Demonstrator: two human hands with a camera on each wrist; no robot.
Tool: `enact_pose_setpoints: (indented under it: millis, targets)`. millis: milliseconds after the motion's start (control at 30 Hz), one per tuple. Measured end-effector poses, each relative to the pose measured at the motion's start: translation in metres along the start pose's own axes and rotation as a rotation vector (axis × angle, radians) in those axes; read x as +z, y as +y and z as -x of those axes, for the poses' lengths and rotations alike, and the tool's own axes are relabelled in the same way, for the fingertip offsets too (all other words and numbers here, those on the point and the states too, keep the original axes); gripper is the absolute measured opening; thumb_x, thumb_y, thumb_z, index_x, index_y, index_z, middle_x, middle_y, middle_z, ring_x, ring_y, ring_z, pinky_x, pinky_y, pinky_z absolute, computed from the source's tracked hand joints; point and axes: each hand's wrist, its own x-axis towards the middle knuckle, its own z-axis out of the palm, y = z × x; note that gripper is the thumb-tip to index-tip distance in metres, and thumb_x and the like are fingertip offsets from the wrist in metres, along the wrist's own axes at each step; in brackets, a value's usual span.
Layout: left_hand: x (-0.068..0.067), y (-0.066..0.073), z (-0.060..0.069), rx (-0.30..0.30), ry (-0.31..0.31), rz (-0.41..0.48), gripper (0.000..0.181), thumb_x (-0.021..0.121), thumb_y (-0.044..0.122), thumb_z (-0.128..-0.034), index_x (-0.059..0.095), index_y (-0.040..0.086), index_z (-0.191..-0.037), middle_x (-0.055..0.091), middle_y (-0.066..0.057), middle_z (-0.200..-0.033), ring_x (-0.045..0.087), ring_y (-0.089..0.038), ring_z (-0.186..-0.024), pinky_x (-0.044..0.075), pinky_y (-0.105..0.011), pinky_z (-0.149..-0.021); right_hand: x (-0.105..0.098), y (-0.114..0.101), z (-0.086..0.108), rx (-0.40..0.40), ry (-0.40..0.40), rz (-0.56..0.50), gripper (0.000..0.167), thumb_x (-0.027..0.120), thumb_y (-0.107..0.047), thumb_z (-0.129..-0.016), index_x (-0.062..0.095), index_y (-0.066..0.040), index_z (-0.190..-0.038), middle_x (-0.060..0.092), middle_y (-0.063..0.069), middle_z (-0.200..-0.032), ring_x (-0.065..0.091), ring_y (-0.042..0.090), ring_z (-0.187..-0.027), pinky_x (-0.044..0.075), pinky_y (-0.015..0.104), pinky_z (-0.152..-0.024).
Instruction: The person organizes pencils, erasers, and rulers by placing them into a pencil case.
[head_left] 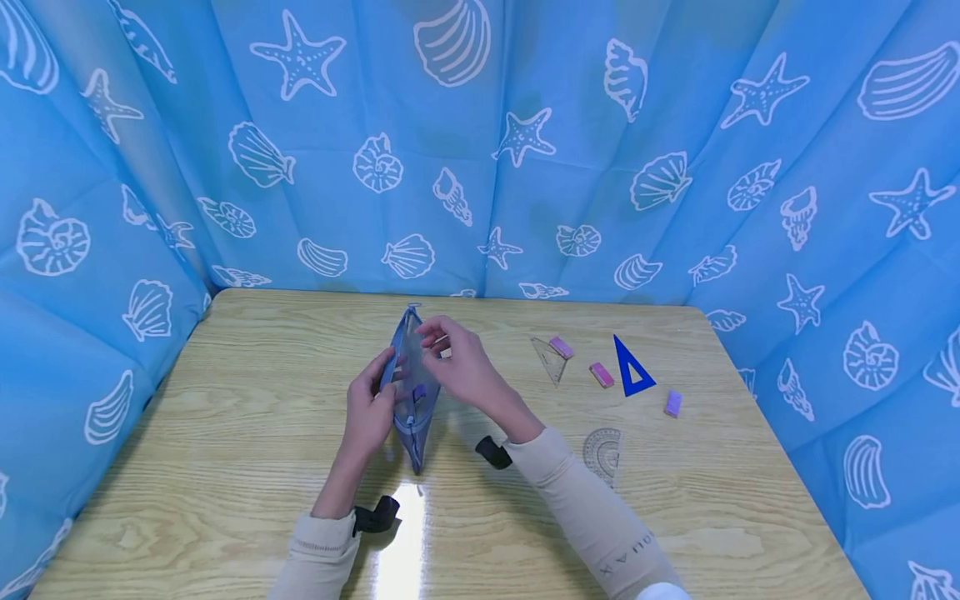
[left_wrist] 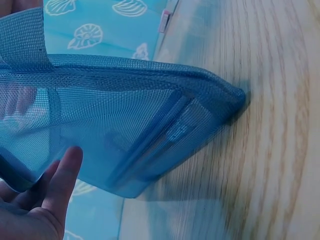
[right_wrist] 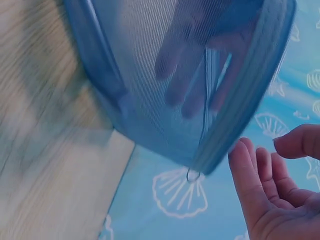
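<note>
My left hand (head_left: 371, 404) grips one side of a blue mesh zip pouch (head_left: 417, 429), with its fingers reaching in over the rim. The pouch stands upright on the table with its zip undone. Through its mouth a small purple block (head_left: 419, 392), like an eraser, shows inside. Its mesh wall (left_wrist: 110, 120) fills much of the left wrist view, a strip-like shape showing faintly through. Beside the opposite rim is my right hand (head_left: 468, 367). In the right wrist view that hand (right_wrist: 275, 190) has thumb and fingers apart, with nothing visible between them.
Right of the pouch lie a clear set square (head_left: 552, 363), a pink eraser (head_left: 562, 347) touching it, another pink eraser (head_left: 602, 375), a blue set square (head_left: 631, 372), a purple eraser (head_left: 672, 404) and a clear protractor (head_left: 602, 454). A blue shell-patterned curtain (head_left: 450, 167) surrounds the wooden table (head_left: 262, 450).
</note>
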Motion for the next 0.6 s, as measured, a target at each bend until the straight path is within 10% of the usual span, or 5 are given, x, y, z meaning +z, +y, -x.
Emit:
enact_pose_setpoints:
  millis: [600]
  targets:
    - [-0.006, -0.002, 0.001, -0.007, -0.027, 0.031, 0.06, 0.033, -0.012, -0.0933, 0.038, -0.004, -0.153, 0.055, -0.026, -0.143, 0.058, -0.045, -0.125, 0.062, -0.042, -0.094, -0.053, 0.062, 0.043, 0.041, 0.05, 0.082, 0.039, 0.06, -0.006, -0.099, 0.058, -0.001, -0.137, 0.065, 0.02, -0.128, 0.059, 0.038, -0.121, 0.052, 0.054, -0.107]
